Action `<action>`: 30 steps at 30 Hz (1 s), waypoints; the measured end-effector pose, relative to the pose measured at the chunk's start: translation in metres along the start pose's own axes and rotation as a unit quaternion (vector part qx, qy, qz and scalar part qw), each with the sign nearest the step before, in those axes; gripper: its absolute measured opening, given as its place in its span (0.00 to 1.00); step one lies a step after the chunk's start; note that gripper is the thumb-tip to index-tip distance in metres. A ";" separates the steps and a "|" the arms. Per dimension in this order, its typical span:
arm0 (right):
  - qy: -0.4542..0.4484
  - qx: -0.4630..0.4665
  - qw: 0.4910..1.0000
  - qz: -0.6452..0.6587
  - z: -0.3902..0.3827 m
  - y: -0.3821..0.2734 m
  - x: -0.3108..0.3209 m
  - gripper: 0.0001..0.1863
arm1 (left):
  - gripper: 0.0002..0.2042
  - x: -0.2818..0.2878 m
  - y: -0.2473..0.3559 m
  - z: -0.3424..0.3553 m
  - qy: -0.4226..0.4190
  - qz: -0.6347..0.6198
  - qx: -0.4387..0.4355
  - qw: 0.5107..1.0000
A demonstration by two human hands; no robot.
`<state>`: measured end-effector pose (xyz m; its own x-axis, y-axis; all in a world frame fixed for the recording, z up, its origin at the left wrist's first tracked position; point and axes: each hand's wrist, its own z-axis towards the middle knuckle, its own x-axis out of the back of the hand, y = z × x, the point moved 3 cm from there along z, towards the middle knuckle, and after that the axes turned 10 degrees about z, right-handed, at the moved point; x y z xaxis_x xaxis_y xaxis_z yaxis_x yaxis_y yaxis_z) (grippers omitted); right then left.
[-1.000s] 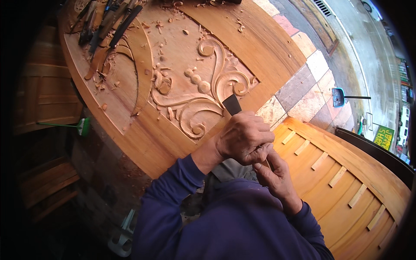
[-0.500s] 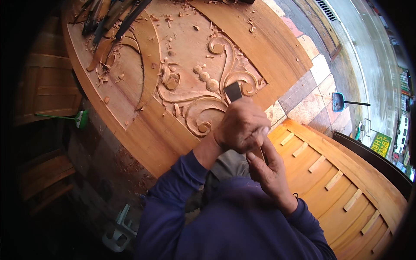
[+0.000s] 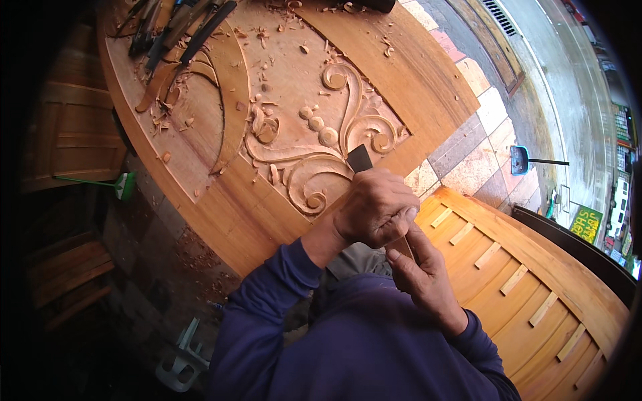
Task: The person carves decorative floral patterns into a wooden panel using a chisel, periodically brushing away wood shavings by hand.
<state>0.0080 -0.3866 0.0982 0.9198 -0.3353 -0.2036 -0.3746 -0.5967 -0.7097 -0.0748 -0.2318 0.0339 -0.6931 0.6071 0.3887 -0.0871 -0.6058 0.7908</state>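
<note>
My left hand (image 3: 374, 206) is closed around a flat-bladed chisel (image 3: 360, 158), low on its shank. The dark, broad blade sticks out beyond the knuckles, its edge over the carved scrolls near the panel's corner; whether it touches wood I cannot tell. Right behind, my right hand (image 3: 426, 273) is closed on the chisel's wooden handle, with the thumb along it. Under the blade lies a wooden panel (image 3: 241, 217) with leafy scrolls (image 3: 309, 170) and small round bosses (image 3: 316, 123) in relief.
Several carving tools (image 3: 180, 37) lie in a heap at the panel's far left, among curled wood shavings (image 3: 164, 120). A slatted wooden piece (image 3: 488, 281) with small blocks stands at right. Beyond are a blue dustpan (image 3: 519, 160), a green broom (image 3: 124, 186) and a plastic chair (image 3: 180, 364).
Both hands and the chisel have drawn back slightly toward me. The blade has come off the right-hand scroll and now sits nearer the panel's border, turned a little.
</note>
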 end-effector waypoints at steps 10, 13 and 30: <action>0.025 0.025 0.999 0.036 0.014 0.004 -0.020 0.35 | 0.10 0.007 -0.018 0.002 0.000 -0.043 -0.014 0.999; 0.039 0.071 0.996 0.038 0.019 0.009 -0.018 0.35 | 0.10 0.010 -0.020 0.013 0.031 0.001 -0.055 0.998; 0.024 0.012 1.000 -0.015 0.004 -0.010 -0.028 0.36 | 0.11 0.016 -0.014 0.000 0.018 -0.081 0.006 0.996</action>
<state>-0.0134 -0.3682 0.1080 0.9235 -0.3530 -0.1504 -0.3444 -0.5900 -0.7303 -0.0851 -0.2135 0.0290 -0.6954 0.6781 0.2379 -0.1919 -0.4942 0.8479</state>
